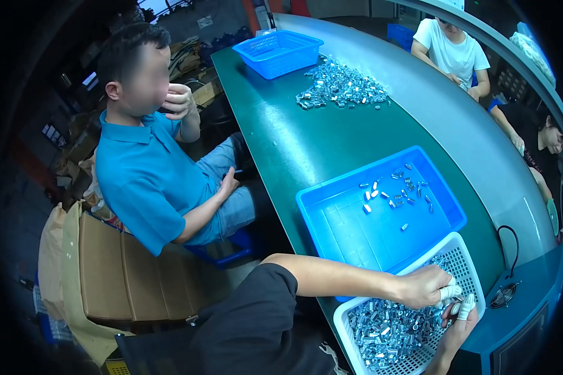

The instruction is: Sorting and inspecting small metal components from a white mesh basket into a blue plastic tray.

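Observation:
Over the white perforated basket (347,322), my left hand (426,287) and my right hand (459,325) come together, fingertips almost touching. White coverings wrap some fingers on both. The fingers are pinched closed, and a small shiny bit of metal shows between them; its exact shape is too small to tell. Beneath the hands, the basket holds a heap of small silvery metal parts (387,331). Just beyond it stands a blue tray (337,234), with several similar metal parts (406,187) scattered mostly toward its far right side.
A pile of metal parts (344,85) lies far along the green table (275,137), beside a blue basket (278,53). A person in a blue shirt (147,175) sits at left near cardboard boxes (125,272). A grey curved panel (431,106) borders the right; other people work beyond it.

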